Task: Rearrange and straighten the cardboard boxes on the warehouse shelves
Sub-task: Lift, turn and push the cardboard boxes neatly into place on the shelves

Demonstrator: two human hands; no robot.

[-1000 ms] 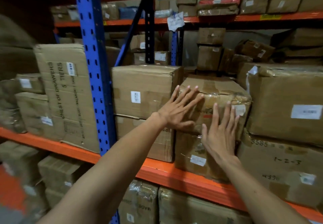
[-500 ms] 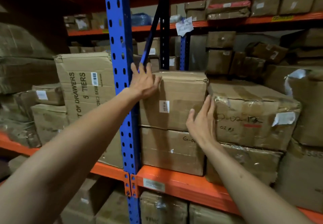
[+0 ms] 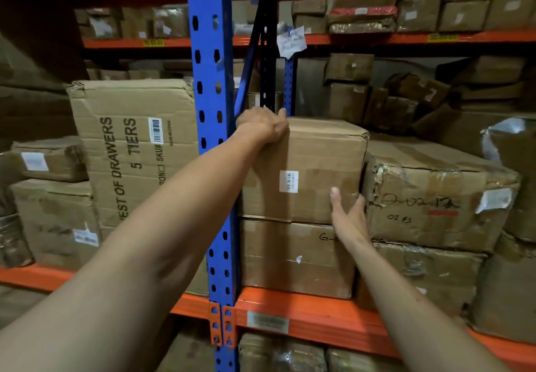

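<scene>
A plain cardboard box (image 3: 313,151) with a small white barcode label sits on top of a second box (image 3: 293,258) on the orange shelf, just right of the blue upright. My left hand (image 3: 262,126) curls over the top box's upper left corner, fingers reaching behind it. My right hand (image 3: 349,216) is wedged at that box's lower right edge, fingers slipped into the gap beside a battered taped box (image 3: 435,194) marked in pen.
A blue perforated upright (image 3: 213,151) stands just left of the held box, my left arm crossing in front of it. A tall "chest of drawers" carton (image 3: 133,151) is beyond it. The orange shelf beam (image 3: 313,318) runs below. More boxes crowd the right and rear shelves.
Both hands left the taped box and moved left to the labelled box. My left hand now wraps its top corner; my right hand slid lower along its right edge. The view shifted left and closer.
</scene>
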